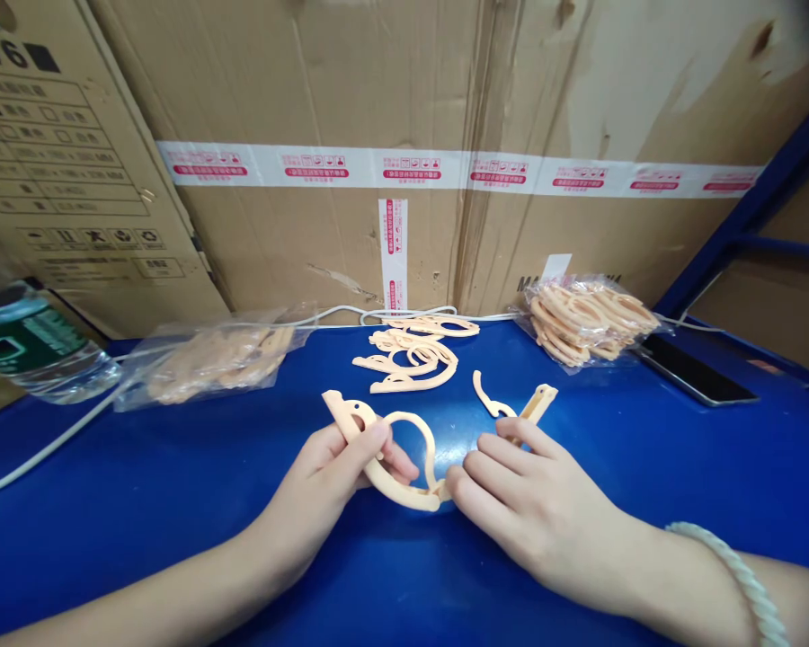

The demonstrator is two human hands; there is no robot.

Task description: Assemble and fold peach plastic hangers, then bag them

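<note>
A beige plastic folding clothes hanger (399,490) is held between both hands just above the blue table, its curved arms spread and a thin hook loop standing up near the middle. My left hand (341,472) pinches the left arm, thumb in front and fingers behind. Around the right arm, my right hand (532,494) is closed, its fingers covering much of that arm near the central joint. The right arm's end sticks up past the knuckles, with a slim curved piece beside it. Beyond the hands lies a loose pile of similar beige hangers (422,373).
Clear plastic bags of beige parts lie at the left (212,359) and right (586,319). A phone (697,370) is beside the right bag. At far left lies a water bottle (33,346). A white cable (60,449) crosses the table (404,584); cardboard boxes (324,243) stand behind.
</note>
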